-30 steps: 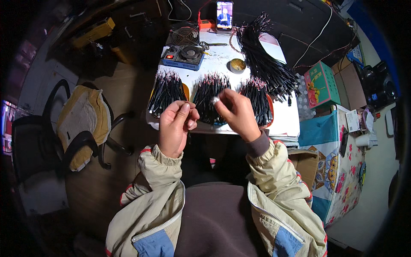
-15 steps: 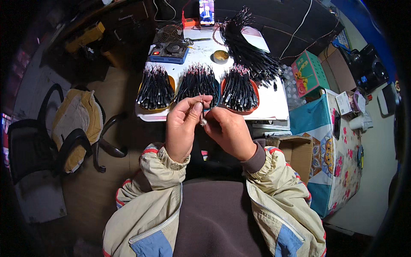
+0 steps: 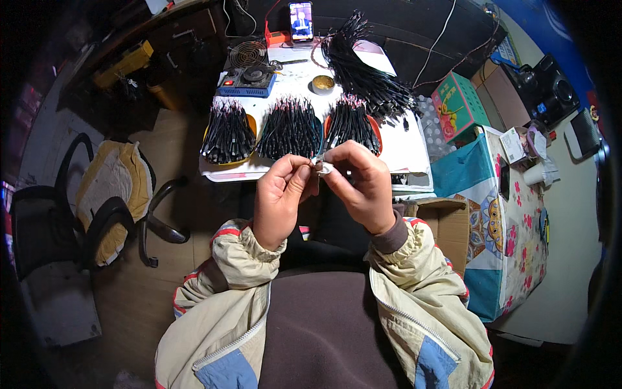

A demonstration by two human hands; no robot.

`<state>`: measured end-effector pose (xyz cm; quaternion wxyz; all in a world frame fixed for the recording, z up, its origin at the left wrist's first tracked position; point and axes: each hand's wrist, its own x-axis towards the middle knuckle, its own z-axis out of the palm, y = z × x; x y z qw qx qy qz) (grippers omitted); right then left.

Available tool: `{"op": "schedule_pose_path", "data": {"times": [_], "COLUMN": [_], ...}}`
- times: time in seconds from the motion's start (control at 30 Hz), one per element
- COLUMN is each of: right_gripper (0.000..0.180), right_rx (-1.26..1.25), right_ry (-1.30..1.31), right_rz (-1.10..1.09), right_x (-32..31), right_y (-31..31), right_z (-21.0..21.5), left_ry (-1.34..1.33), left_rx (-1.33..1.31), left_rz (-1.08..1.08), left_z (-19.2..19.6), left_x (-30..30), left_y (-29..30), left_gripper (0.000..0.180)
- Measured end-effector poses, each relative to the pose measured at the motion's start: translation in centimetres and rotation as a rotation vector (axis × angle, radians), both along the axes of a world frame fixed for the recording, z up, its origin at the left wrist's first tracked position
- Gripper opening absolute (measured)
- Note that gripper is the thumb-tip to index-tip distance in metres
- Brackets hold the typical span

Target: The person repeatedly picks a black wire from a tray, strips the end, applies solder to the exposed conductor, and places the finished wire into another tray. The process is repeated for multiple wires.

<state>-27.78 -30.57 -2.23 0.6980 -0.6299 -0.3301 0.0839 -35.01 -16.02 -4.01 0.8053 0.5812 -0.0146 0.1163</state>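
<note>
My left hand [image 3: 280, 198] and my right hand [image 3: 364, 188] meet in front of the table's near edge, both with fingers pinched. Between their fingertips is a small crumpled whitish piece [image 3: 322, 168], gripped by my right thumb and forefinger. What my left fingertips pinch beside it is too small to make out. Just beyond my hands stand three trays packed with short black cables: a yellow tray [image 3: 252, 123] at left, a blue tray [image 3: 260, 133] in the middle and an orange tray [image 3: 374, 126] at right. Reddish bare wire ends point away from me.
On the white table [image 3: 291, 68] lie a large bundle of black cables [image 3: 369, 71], a round tin [image 3: 322, 84] and a blue-based device [image 3: 246, 83]. A lit phone [image 3: 301, 23] stands behind. An office chair [image 3: 113, 194] is at left; a cardboard box [image 3: 444, 223] sits at right.
My right hand has turned, its thumb and forefinger now showing around the whitish piece. The thin wire seen upright at my left fingertips no longer shows. The view has shifted slightly.
</note>
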Motion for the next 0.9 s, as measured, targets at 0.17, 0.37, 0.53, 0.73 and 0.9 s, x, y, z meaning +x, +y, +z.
{"op": "schedule_pose_path", "data": {"times": [0.17, 0.37, 0.53, 0.73, 0.9], "right_gripper": [0.013, 0.011, 0.016, 0.012, 0.010], "right_rx": [0.374, 0.340, 0.168, 0.224, 0.298], "right_ry": [0.527, 0.664, 0.472, 0.578, 0.654], "right_rz": [0.215, 0.322, 0.347, 0.347, 0.350], "right_x": [-0.3, 0.5, 1.2, 1.4, 0.8], "right_y": [1.1, 0.7, -0.4, -0.1, 0.1], "right_z": [-1.2, -1.2, -0.4, -0.9, -0.8], "left_ry": [0.001, 0.061, 0.162, 0.085, 0.037], "left_rx": [-0.275, -0.279, -0.240, -0.183, -0.147], "left_rz": [-0.123, -0.166, -0.234, -0.150, -0.108], "left_z": [-0.1, 0.4, 0.9, 0.2, -0.5], "left_x": [-0.2, -0.4, -0.4, -0.2, -0.1], "left_y": [0.2, 0.4, 1.2, 0.7, 0.4], "left_gripper": [0.013, 0.017, 0.018, 0.016, 0.016]}}
